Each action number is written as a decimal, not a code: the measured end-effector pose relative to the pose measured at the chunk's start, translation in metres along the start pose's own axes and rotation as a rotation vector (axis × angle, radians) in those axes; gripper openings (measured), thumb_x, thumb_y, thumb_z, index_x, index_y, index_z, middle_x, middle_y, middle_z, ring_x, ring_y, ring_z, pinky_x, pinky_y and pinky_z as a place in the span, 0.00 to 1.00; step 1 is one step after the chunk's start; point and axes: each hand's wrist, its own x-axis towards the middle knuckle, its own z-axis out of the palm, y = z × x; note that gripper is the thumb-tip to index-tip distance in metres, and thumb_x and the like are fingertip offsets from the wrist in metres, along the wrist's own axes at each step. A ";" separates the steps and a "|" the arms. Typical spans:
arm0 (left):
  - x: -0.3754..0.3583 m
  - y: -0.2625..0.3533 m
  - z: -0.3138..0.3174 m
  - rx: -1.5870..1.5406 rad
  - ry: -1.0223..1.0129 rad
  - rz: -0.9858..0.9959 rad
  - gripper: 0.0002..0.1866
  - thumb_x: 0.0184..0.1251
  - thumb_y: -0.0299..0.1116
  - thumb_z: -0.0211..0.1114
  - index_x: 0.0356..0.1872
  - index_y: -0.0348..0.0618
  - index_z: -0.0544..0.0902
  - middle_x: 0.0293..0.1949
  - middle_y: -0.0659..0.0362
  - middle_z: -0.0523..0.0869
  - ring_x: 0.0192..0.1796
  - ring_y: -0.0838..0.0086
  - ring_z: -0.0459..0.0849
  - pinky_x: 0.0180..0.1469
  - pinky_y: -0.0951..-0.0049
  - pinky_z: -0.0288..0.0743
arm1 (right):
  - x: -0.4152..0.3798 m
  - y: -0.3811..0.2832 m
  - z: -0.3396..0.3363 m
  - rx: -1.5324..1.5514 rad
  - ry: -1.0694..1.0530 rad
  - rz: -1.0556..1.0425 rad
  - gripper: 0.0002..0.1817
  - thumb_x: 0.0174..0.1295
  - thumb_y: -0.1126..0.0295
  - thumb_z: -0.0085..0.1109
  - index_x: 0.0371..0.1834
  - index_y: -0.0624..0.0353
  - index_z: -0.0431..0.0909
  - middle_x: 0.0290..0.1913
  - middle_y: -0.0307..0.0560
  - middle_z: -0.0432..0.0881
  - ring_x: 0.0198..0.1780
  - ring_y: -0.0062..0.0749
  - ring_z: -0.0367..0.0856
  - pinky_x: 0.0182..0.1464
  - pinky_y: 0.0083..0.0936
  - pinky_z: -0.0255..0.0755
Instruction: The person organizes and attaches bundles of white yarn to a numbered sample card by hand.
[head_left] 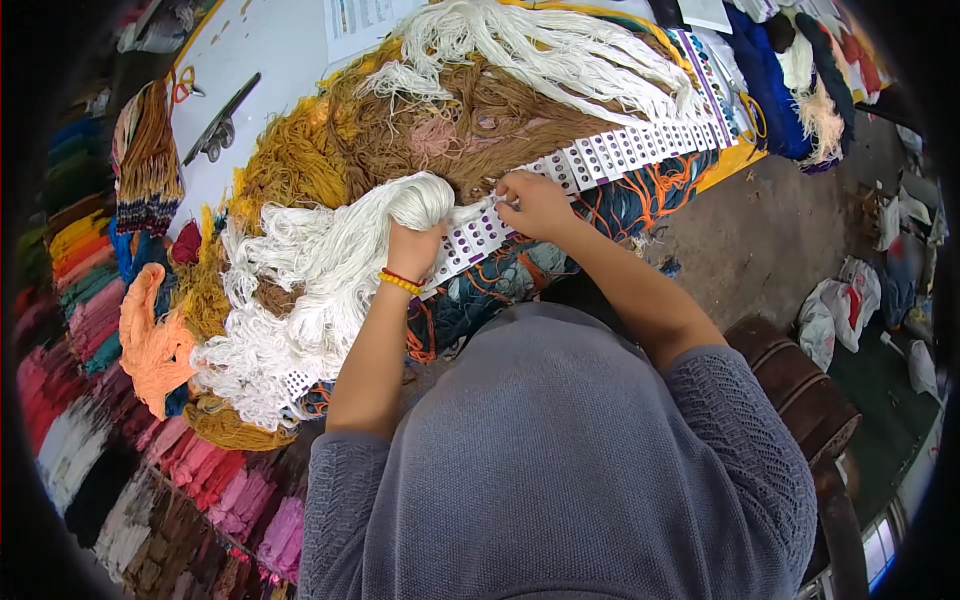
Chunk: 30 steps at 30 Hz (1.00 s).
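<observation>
My left hand (413,250), with beaded bracelets at the wrist, is closed round a thick hank of white yarn (345,235). The hank's looped top bulges over the hand, and its loose strands trail down to the left. My right hand (538,207) is closed in a pinch at the end of a thin white strand that runs from the hank. Just under the fingertips lies a row of white cards with dark holes (475,238). The row slants across the front edge of the yarn pile and continues to the upper right.
Brown yarn (390,130) and mustard yarn (280,160) lie behind, with another white hank (540,50) farther back. Peach yarn (150,340) hangs at left. Orange-handled scissors (184,86) and a dark metal bar (222,118) lie on the white table. Blue-and-orange yarn (500,285) fills the near edge.
</observation>
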 end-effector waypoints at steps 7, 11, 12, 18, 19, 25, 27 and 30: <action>-0.005 0.025 -0.026 -0.636 -0.120 -0.360 0.11 0.50 0.25 0.65 0.36 0.39 0.77 0.29 0.63 0.79 0.27 0.81 0.74 0.28 0.80 0.68 | 0.001 -0.015 0.004 0.004 0.005 0.062 0.10 0.45 0.65 0.55 0.31 0.53 0.72 0.24 0.40 0.74 0.29 0.35 0.75 0.30 0.31 0.69; -0.005 0.025 -0.024 -0.662 -0.176 -0.327 0.09 0.51 0.24 0.62 0.35 0.41 0.74 0.25 0.64 0.76 0.24 0.81 0.72 0.25 0.82 0.66 | 0.006 -0.037 0.003 0.014 -0.033 0.009 0.12 0.47 0.65 0.57 0.36 0.50 0.72 0.28 0.39 0.75 0.31 0.33 0.76 0.31 0.28 0.70; -0.005 0.027 -0.025 -0.637 -0.198 -0.341 0.11 0.51 0.23 0.63 0.36 0.41 0.74 0.25 0.64 0.76 0.24 0.82 0.72 0.25 0.82 0.66 | 0.007 -0.044 0.003 0.038 -0.063 -0.004 0.13 0.48 0.64 0.57 0.38 0.49 0.72 0.29 0.38 0.75 0.31 0.32 0.77 0.32 0.28 0.70; 0.000 0.030 -0.024 -0.687 -0.086 -0.275 0.12 0.50 0.24 0.64 0.39 0.39 0.76 0.29 0.65 0.79 0.27 0.82 0.74 0.28 0.81 0.68 | 0.017 -0.036 0.015 0.245 0.009 0.040 0.07 0.51 0.65 0.57 0.30 0.55 0.77 0.29 0.41 0.76 0.30 0.30 0.76 0.31 0.26 0.69; 0.002 0.030 -0.024 -0.742 0.038 -0.252 0.13 0.50 0.23 0.63 0.39 0.39 0.76 0.29 0.64 0.79 0.27 0.82 0.75 0.28 0.82 0.68 | 0.019 -0.034 0.014 0.404 0.080 0.175 0.08 0.51 0.66 0.57 0.27 0.58 0.77 0.27 0.41 0.76 0.28 0.28 0.75 0.31 0.25 0.68; 0.000 0.023 -0.032 -0.740 0.006 -0.267 0.14 0.50 0.22 0.62 0.40 0.40 0.76 0.31 0.64 0.80 0.30 0.82 0.77 0.28 0.82 0.69 | 0.026 -0.024 -0.005 0.596 0.079 0.440 0.12 0.53 0.64 0.58 0.26 0.64 0.75 0.20 0.38 0.73 0.24 0.19 0.70 0.27 0.20 0.65; -0.003 0.027 -0.030 -0.776 -0.073 -0.272 0.12 0.50 0.24 0.64 0.39 0.41 0.77 0.31 0.64 0.80 0.30 0.82 0.77 0.28 0.82 0.69 | 0.025 -0.023 -0.005 0.543 0.083 0.396 0.11 0.52 0.65 0.59 0.26 0.63 0.76 0.25 0.39 0.75 0.26 0.19 0.70 0.29 0.19 0.65; -0.001 0.022 -0.020 -0.686 -0.224 -0.314 0.12 0.50 0.25 0.64 0.38 0.41 0.76 0.30 0.64 0.80 0.29 0.82 0.76 0.29 0.81 0.70 | 0.026 -0.025 -0.002 0.506 0.177 0.177 0.11 0.51 0.65 0.60 0.24 0.62 0.75 0.32 0.41 0.76 0.27 0.20 0.72 0.32 0.19 0.67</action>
